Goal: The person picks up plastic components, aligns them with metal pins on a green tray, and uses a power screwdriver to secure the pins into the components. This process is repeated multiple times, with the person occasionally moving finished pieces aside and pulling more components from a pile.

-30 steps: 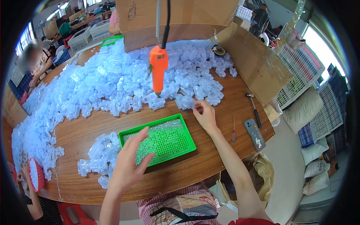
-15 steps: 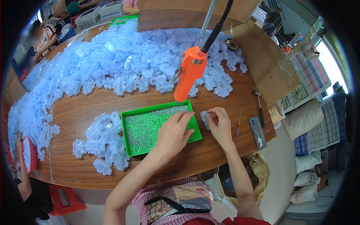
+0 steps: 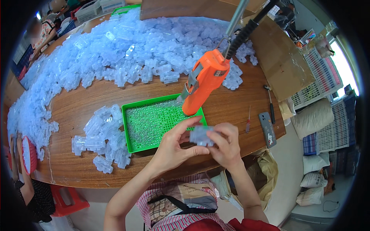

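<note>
A small clear plastic housing [image 3: 201,136] is pinched in my right hand [image 3: 226,144], just off the near right corner of the green perforated tray [image 3: 124,125]. My left hand [image 3: 171,148] curves around the housing's left end, thumb below and fingers above, spread apart; whether they touch it I cannot tell. Many small shiny metal pieces [image 3: 144,125] lie in the tray, thickest on its left side. An orange electric screwdriver [image 3: 206,81] hangs over the tray's right end, tip down. Left of the tray lies a loose pile of clear plastic housings [image 3: 106,133].
A large heap of clear parts [image 3: 127,50] fills the far and left table. Cardboard [image 3: 285,65] walls the right side. A thin screwdriver [image 3: 248,121], a phone [image 3: 267,129] and a hammer [image 3: 270,106] lie at right. At left, another person's hands [image 3: 16,148] hold a red basket [image 3: 30,154].
My left hand has left the tray and come to the housing. My right hand has brought the housing left and nearer me. The hanging screwdriver has swung right and looks larger.
</note>
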A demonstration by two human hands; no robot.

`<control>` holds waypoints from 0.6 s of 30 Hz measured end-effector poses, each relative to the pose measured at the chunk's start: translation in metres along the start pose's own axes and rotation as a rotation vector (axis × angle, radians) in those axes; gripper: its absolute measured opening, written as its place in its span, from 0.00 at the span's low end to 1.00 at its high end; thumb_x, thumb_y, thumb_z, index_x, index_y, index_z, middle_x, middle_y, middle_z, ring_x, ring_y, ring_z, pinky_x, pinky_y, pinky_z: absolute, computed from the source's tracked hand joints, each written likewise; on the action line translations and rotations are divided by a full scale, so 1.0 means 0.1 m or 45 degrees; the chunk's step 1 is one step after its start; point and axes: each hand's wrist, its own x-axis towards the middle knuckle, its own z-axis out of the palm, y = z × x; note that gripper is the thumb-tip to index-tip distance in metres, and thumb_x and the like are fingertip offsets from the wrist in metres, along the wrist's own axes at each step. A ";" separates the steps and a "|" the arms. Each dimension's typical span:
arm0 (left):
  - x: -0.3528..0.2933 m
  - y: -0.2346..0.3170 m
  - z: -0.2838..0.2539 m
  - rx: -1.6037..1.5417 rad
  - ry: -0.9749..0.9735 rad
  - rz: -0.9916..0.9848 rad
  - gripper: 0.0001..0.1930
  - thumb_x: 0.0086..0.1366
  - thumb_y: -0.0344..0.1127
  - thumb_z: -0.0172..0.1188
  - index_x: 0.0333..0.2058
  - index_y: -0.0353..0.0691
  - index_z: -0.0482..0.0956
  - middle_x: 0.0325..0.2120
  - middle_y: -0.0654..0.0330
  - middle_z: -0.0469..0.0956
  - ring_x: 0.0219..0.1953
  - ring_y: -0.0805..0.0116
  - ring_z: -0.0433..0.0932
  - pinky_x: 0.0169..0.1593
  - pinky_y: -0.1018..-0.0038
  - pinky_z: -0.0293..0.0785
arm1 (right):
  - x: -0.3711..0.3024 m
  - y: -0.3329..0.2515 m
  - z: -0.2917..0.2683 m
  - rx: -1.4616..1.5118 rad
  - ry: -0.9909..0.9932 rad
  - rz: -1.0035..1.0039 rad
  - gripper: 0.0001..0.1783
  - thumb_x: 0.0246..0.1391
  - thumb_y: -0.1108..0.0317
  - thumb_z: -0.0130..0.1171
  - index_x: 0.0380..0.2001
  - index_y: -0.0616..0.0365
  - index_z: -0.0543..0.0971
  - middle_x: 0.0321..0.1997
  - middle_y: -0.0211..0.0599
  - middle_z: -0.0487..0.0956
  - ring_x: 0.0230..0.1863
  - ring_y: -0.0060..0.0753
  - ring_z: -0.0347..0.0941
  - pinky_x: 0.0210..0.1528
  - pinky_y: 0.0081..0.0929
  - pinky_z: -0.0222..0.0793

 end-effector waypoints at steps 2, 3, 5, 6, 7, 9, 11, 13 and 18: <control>-0.08 -0.08 -0.09 -0.073 -0.006 -0.118 0.32 0.53 0.35 0.74 0.57 0.39 0.72 0.47 0.58 0.77 0.47 0.67 0.78 0.48 0.71 0.79 | 0.13 -0.07 0.01 0.104 -0.023 0.040 0.37 0.37 0.83 0.64 0.56 0.54 0.70 0.54 0.48 0.66 0.53 0.53 0.66 0.53 0.40 0.69; -0.13 -0.07 -0.15 -0.113 0.033 -0.111 0.31 0.52 0.33 0.74 0.56 0.40 0.73 0.46 0.58 0.77 0.47 0.68 0.78 0.47 0.72 0.79 | 0.22 -0.12 0.01 0.202 -0.044 0.087 0.42 0.38 0.82 0.63 0.61 0.52 0.66 0.56 0.50 0.63 0.55 0.54 0.65 0.55 0.42 0.67; -0.18 -0.06 -0.27 0.065 0.101 -0.015 0.32 0.52 0.33 0.74 0.56 0.40 0.73 0.46 0.57 0.78 0.47 0.68 0.79 0.47 0.71 0.79 | 0.41 -0.05 -0.03 0.336 -0.119 0.274 0.50 0.42 0.79 0.61 0.68 0.53 0.48 0.66 0.53 0.54 0.64 0.53 0.59 0.66 0.45 0.57; -0.21 -0.06 -0.31 0.229 0.136 0.076 0.32 0.51 0.32 0.74 0.57 0.41 0.73 0.46 0.57 0.78 0.47 0.68 0.79 0.47 0.71 0.79 | 0.52 0.05 0.02 0.608 -0.057 0.376 0.51 0.43 0.78 0.60 0.69 0.54 0.46 0.68 0.53 0.51 0.67 0.52 0.57 0.68 0.46 0.53; -0.22 -0.06 -0.34 0.240 0.139 0.069 0.32 0.51 0.32 0.74 0.57 0.41 0.73 0.46 0.57 0.78 0.47 0.68 0.79 0.47 0.71 0.79 | 0.71 0.11 0.05 0.799 0.022 0.454 0.53 0.44 0.75 0.60 0.69 0.55 0.40 0.71 0.52 0.48 0.70 0.49 0.54 0.69 0.47 0.51; -0.29 -0.01 -0.38 0.289 0.204 0.019 0.33 0.50 0.32 0.74 0.57 0.41 0.73 0.47 0.56 0.78 0.46 0.67 0.80 0.48 0.70 0.79 | 1.14 0.18 0.20 1.138 0.101 0.444 0.49 0.52 0.70 0.63 0.69 0.55 0.43 0.69 0.47 0.54 0.66 0.42 0.59 0.64 0.41 0.59; -0.34 -0.11 -0.38 0.204 0.209 0.004 0.35 0.50 0.33 0.75 0.58 0.42 0.71 0.48 0.56 0.78 0.46 0.67 0.80 0.48 0.69 0.79 | 1.46 0.28 0.36 1.427 0.192 0.424 0.46 0.54 0.69 0.63 0.68 0.56 0.47 0.66 0.45 0.61 0.62 0.38 0.65 0.60 0.36 0.65; -0.37 -0.17 -0.38 0.259 0.243 0.010 0.37 0.49 0.36 0.75 0.58 0.42 0.70 0.46 0.55 0.79 0.45 0.64 0.81 0.47 0.68 0.79 | 1.58 0.40 0.43 1.291 -0.026 0.583 0.34 0.56 0.66 0.65 0.62 0.57 0.61 0.53 0.37 0.74 0.47 0.26 0.74 0.48 0.27 0.71; -0.47 -0.18 -0.42 0.794 0.233 0.122 0.41 0.44 0.37 0.78 0.58 0.41 0.70 0.42 0.56 0.81 0.45 0.64 0.81 0.49 0.70 0.76 | 1.45 0.13 0.46 1.081 0.181 0.603 0.14 0.57 0.66 0.61 0.44 0.62 0.76 0.37 0.32 0.77 0.38 0.23 0.74 0.43 0.25 0.72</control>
